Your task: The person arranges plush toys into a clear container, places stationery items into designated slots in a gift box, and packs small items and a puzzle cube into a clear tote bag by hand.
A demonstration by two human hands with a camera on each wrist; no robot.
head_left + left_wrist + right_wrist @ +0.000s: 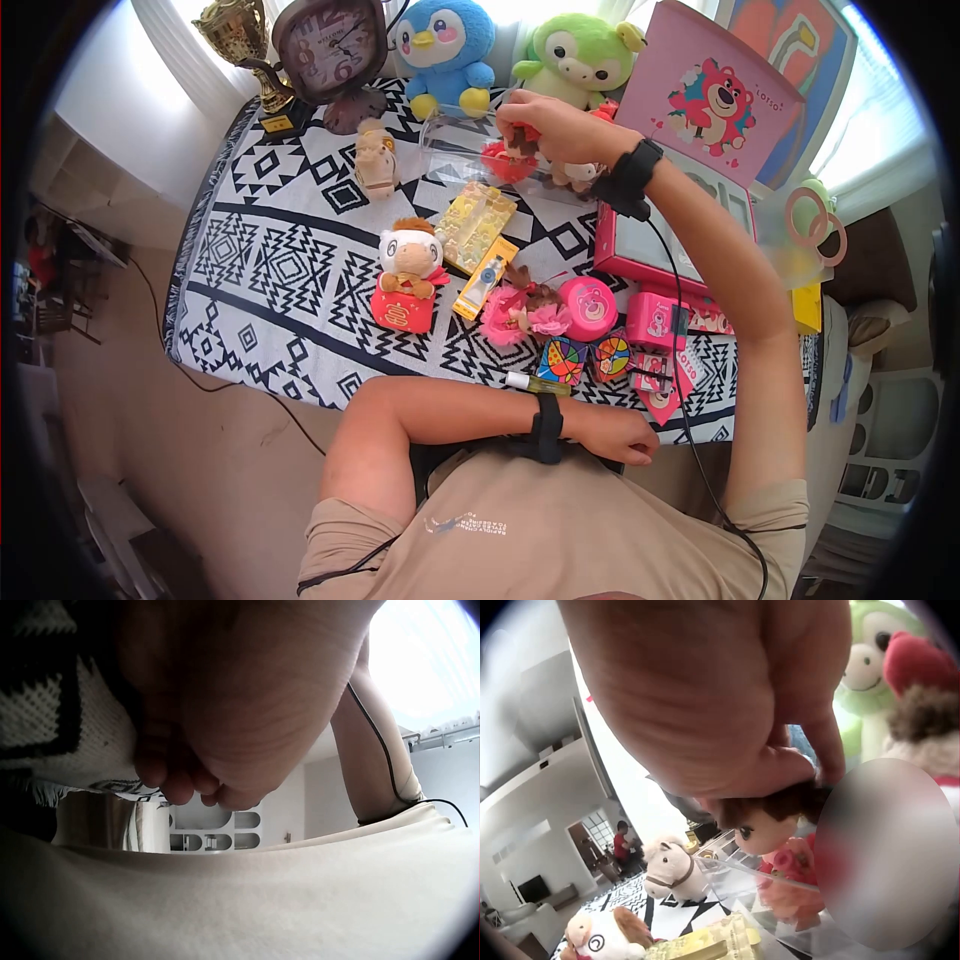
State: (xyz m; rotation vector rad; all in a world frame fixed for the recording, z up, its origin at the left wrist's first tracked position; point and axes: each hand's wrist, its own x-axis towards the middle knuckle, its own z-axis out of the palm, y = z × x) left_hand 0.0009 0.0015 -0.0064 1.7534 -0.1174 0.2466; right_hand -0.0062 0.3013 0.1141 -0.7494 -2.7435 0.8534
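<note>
My right hand (530,125) reaches to the back of the table and grips a small doll (761,834) by its brown-haired head. The doll's red dress (508,163) hangs at a clear plastic box (450,142), whose transparent wall shows in front of the dress in the right wrist view. A brown-and-white plush (575,176) lies beside this hand, partly hidden by the wrist. Along the table's front edge my left hand (618,436) rests with loosely curled fingers, holding nothing. In the left wrist view its fingers hang next to the patterned cloth (45,712).
Blue (445,45) and green (578,58) plushes, a clock (330,45) and a trophy (240,40) line the back. An open pink box (612,250) stands right. Mid-table are a horse plush (376,165), a plush on a red pouch (408,265) and several pink items. Cables hang from both wrists.
</note>
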